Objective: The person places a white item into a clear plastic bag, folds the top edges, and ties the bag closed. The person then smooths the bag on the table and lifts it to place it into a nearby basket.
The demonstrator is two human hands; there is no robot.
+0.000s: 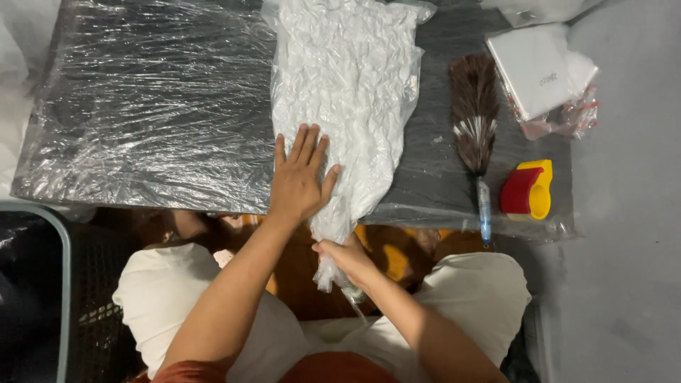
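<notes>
A long clear plastic bag [347, 92] stuffed with crumpled white material lies down the middle of a dark table wrapped in shiny plastic film [142, 106]. My left hand [301, 177] presses flat on the bag's lower part, fingers spread. Below the table's near edge, my right hand [347, 261] is closed around the bag's twisted, narrowed end. The bag tapers toward that neck, and a thin strip hangs below my right hand.
A brown feather duster [474, 120] with a clear handle lies to the right of the bag. A red and yellow tape dispenser [528, 190] sits near the right front corner. White packets [543, 71] in plastic lie at the back right. A dark bin [28, 284] stands at the left.
</notes>
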